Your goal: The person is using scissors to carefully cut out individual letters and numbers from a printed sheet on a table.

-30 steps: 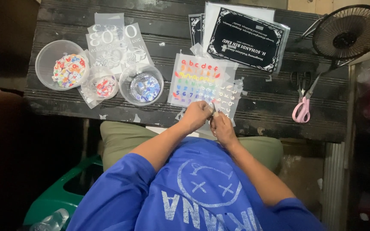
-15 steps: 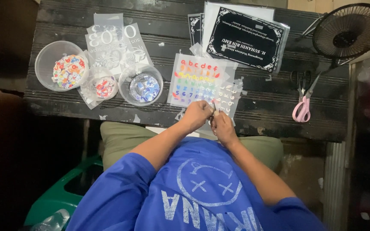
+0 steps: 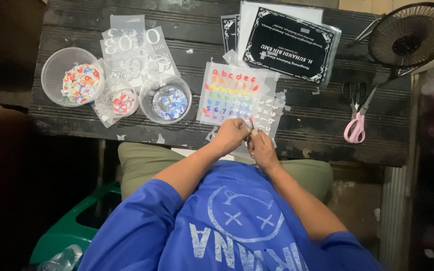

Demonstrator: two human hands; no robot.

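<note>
Little has moved since earlier: both hands [image 3: 249,140] are kept pinched together around a thin tool [image 3: 251,123] at the counter's [image 3: 307,125] near edge, the letter sheet [image 3: 232,93] lying just beyond.

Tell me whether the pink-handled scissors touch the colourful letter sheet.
Apart. The head view shows bare dark table between the pink-handled scissors and the colourful letter sheet.

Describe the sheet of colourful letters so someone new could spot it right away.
On the dark wooden table, look just beyond the left hand and right hand. The letter sheet lies flat there, right of the three clear tubs. It alone shows rainbow rows of letters; the neighbouring sheets are black or white.
</note>
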